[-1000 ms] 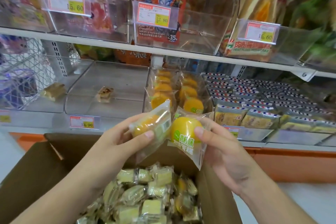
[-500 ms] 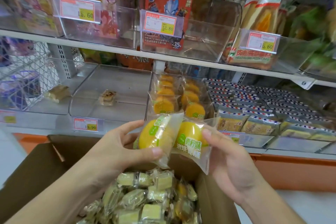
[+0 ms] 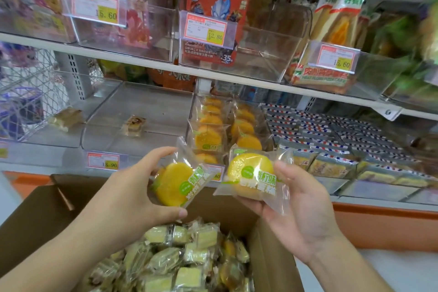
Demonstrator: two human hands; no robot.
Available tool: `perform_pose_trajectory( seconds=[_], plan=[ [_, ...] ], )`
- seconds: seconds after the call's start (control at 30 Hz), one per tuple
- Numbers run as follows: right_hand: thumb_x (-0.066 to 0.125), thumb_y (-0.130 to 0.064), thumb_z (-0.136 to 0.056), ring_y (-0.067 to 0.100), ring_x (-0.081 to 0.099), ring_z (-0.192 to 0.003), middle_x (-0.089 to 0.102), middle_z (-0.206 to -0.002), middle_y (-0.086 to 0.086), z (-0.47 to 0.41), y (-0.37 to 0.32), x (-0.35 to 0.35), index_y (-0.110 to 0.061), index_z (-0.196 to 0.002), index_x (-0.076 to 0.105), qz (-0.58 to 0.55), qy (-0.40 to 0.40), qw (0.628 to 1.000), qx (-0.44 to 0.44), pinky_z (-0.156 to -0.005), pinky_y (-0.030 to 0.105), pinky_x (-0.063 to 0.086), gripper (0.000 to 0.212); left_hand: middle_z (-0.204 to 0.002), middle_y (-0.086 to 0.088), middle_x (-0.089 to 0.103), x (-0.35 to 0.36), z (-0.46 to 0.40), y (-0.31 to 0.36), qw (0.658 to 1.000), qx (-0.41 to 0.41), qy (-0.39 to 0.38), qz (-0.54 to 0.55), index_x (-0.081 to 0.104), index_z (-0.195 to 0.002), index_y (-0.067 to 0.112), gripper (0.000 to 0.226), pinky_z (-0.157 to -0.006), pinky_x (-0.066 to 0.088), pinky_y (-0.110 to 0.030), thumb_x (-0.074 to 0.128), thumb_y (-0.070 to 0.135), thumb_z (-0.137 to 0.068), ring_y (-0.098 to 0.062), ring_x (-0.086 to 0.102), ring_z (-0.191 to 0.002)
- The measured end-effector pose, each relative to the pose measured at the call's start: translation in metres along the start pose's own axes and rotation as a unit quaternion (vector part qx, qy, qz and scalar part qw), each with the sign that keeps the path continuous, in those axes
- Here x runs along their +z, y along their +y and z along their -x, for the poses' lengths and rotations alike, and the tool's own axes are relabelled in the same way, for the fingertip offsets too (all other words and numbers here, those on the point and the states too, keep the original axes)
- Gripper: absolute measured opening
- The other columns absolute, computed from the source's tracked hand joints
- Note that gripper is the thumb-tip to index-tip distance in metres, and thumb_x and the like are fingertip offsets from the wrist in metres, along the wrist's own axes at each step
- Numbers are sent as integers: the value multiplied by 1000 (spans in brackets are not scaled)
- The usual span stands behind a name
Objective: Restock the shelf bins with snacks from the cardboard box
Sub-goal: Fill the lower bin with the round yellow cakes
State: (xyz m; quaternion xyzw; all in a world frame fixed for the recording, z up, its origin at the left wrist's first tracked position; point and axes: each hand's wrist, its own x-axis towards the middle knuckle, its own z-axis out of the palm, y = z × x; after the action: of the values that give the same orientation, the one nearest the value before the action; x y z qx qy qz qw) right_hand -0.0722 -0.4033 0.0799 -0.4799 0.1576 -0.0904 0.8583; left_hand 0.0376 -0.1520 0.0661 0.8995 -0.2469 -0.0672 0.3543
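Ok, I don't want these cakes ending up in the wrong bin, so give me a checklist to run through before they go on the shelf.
1. Left hand grip on its yellow cake packet: held between thumb and fingers, ok.
2. Right hand grip on the second cake packet: thumb on top, fingers beneath, ok.
3. Target matches: the bin of orange cakes directly behind holds look-alike packets, ok.
4. Room in that bin: front rows look full, cannot tell.
5. Path from hands to bin: nothing between them, ok.
6. Cardboard box under the hands in case of a drop: ok.
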Motion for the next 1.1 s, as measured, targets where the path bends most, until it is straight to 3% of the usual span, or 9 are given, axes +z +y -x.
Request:
perform_pose_trajectory(
  seconds=[0.13,0.23,0.33,0.4,0.5,0.67,0.8,0.93,1.1],
  plan=[
    [74,-27,-81,39,75,-105,75,-120,23,-5,4,-4,-2,-129,69,76,24,996,31,-101,54,55,55,-106,38,47,5,-1,2,999,17,-36,-32,24,-149,64,118,-88,54,-22,93,67,-53,0,64,-100],
    [76,-29,-77,32,76,-109,78,-119,13,-10,1,-11,-6,-130,70,122,57,991,24,-103,50,54,58,-108,38,50,8,-5,2,998,32,-45,-39,22,-145,68,116,-88,55,-21,92,68,-53,-3,68,-93],
    [75,-17,-86,16,78,-94,80,-111,7,-17,-10,-25,-13,-119,74,171,100,980,-21,-76,33,56,33,-111,35,55,12,-10,-3,997,42,-49,-44,20,-145,70,117,-91,55,-22,92,70,-53,-1,65,-100],
    [74,-3,-87,24,77,-88,79,-111,14,-24,-20,-38,-14,-111,74,208,115,969,-63,-68,33,56,26,-112,35,57,15,-15,-8,996,45,-49,-52,20,-145,70,118,-92,55,-24,91,73,-52,-1,63,-104],
    [87,-2,-72,34,74,-99,76,-112,13,-37,-32,-58,-19,-104,72,282,137,940,-134,-73,38,54,40,-115,32,59,18,-22,-15,996,43,-58,-59,18,-145,71,119,-92,56,-25,89,77,-50,-1,62,-107],
    [89,-4,-79,17,74,-100,78,-107,-6,-68,-50,-64,-29,-102,75,398,141,885,-196,-73,33,61,36,-114,37,52,24,-32,-19,994,47,-69,-68,15,-145,71,120,-90,53,-17,87,80,-50,4,58,-107],
    [93,-13,-77,6,70,-104,76,-108,-17,-102,-50,-60,-39,-107,75,510,106,817,-246,-92,34,57,44,-113,38,48,30,-39,-19,993,49,-77,-76,12,-147,70,120,-89,49,-13,87,79,-53,2,58,-111],
    [91,-14,-81,0,68,-107,73,-113,-23,-126,-37,-60,-43,-113,73,566,61,789,-229,-100,34,57,47,-107,47,38,30,-43,-20,991,46,-93,-80,6,-132,82,113,-85,44,-9,84,82,-51,7,52,-110],
    [85,-29,-88,3,51,-122,54,-126,-23,-134,-20,-69,-40,-127,73,665,69,708,-228,-112,30,42,42,-110,48,45,30,-46,-25,992,44,-81,-82,5,-129,87,112,-77,41,-4,83,85,-48,17,51,-97]
  ],
)
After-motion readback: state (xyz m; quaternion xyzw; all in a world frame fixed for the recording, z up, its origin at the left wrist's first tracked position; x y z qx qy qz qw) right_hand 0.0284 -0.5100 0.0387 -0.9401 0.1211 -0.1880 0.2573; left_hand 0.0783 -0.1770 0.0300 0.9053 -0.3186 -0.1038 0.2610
